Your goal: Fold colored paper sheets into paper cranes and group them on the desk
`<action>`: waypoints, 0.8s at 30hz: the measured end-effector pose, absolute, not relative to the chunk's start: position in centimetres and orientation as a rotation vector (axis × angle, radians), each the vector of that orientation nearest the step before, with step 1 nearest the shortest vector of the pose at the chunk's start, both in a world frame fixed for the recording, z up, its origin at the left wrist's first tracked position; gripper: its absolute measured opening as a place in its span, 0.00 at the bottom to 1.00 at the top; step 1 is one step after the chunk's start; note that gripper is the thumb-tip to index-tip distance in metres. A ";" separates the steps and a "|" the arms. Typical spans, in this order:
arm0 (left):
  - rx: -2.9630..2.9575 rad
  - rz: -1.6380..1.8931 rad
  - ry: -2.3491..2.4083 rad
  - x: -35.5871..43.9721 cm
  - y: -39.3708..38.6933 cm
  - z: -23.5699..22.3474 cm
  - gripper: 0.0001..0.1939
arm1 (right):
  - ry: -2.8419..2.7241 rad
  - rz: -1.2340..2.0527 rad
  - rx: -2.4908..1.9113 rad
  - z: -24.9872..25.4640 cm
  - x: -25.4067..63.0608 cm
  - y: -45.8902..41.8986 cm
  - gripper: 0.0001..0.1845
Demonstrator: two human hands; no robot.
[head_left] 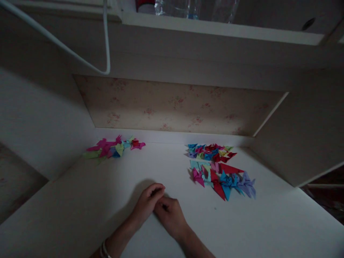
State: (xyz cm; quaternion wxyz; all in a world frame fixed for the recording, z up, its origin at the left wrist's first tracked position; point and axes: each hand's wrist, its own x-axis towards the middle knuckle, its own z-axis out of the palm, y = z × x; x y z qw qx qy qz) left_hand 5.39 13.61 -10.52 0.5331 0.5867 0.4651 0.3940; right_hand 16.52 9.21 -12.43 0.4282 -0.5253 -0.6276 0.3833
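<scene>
My left hand (148, 201) and my right hand (171, 215) rest together on the white tabletop (161, 165), near its middle. Both have curled fingers, and no object shows in either one. They touch each other, the left lying partly over the fingers of the right. Folded paper figures (227, 182), in red, blue, purple and pink, lie to the right of my hands. Behind those is a tight row of smaller folded paper pieces (211, 152). Another colourful group of folded paper figures (114, 147) lies at the back left, apart from my hands.
A white cable (107, 46) hangs at the upper left. Overhead, a shelf (220, 30) holds clear plastic bottles (173, 8). Side panels (298, 125) flank the table, and a floral-papered wall (177, 107) stands behind it. A tiny speck (215, 208) lies right of my hands.
</scene>
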 end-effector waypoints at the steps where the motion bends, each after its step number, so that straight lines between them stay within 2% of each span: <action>1: 1.357 0.930 1.099 5.2 13.7 -10.5 0.09 | -1.550 0.977 -1.309 -12.3 16.5 9.2 0.15; 13: 1.131 0.916 0.914 4.1 13.7 -11.2 0.12 | -1.364 1.118 -1.305 -12.4 16.5 9.1 0.18; 24: 1.186 0.953 0.872 4.1 13.7 -11.4 0.13 | -1.419 1.059 -1.334 -12.4 16.4 9.0 0.20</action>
